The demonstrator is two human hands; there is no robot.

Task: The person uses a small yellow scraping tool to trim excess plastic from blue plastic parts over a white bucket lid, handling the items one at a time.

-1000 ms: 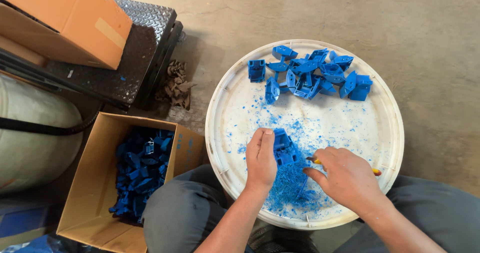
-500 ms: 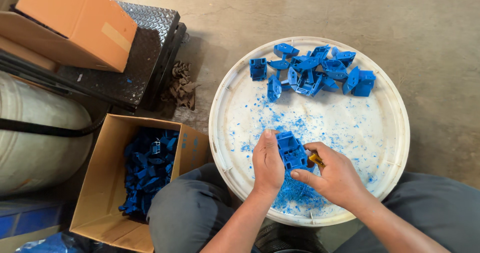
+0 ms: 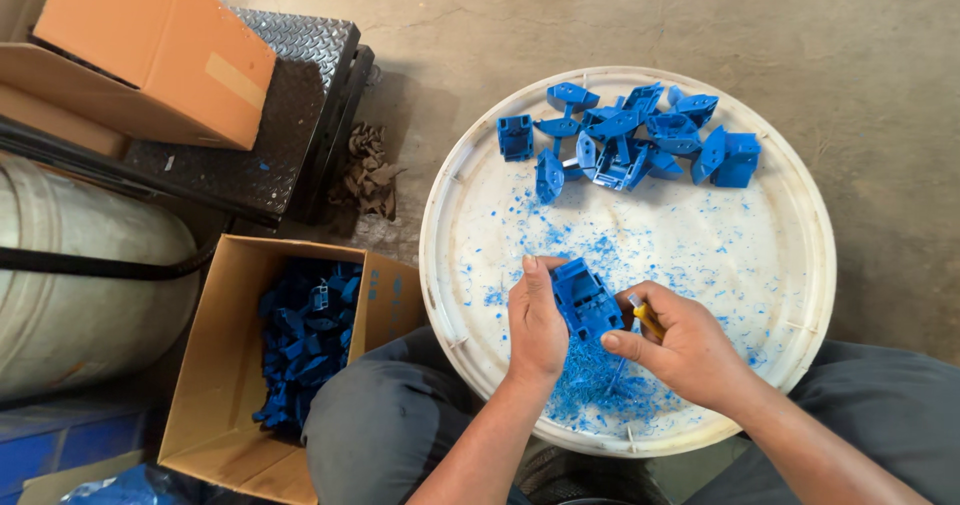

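Observation:
My left hand (image 3: 536, 322) grips a blue plastic part (image 3: 584, 298) over the near side of a round white tray (image 3: 800, 225) resting across my lap. My right hand (image 3: 682, 345) holds a small tool with a yellow handle (image 3: 645, 317) against the part's right edge. Blue shavings (image 3: 600, 385) lie heaped on the tray just under both hands. A pile of several more blue plastic parts (image 3: 628, 135) sits at the far side of the tray.
An open cardboard box (image 3: 215, 405) with several blue parts inside stands on the floor to my left. Beyond it lie a dark metal tread-plate platform (image 3: 270, 115), an orange-brown carton (image 3: 150, 50) and a large pale drum (image 3: 70, 275). Concrete floor surrounds the tray.
Both hands have lifted slightly and drawn closer to me with the blue part; the part has turned in my left hand. The far pile has not moved.

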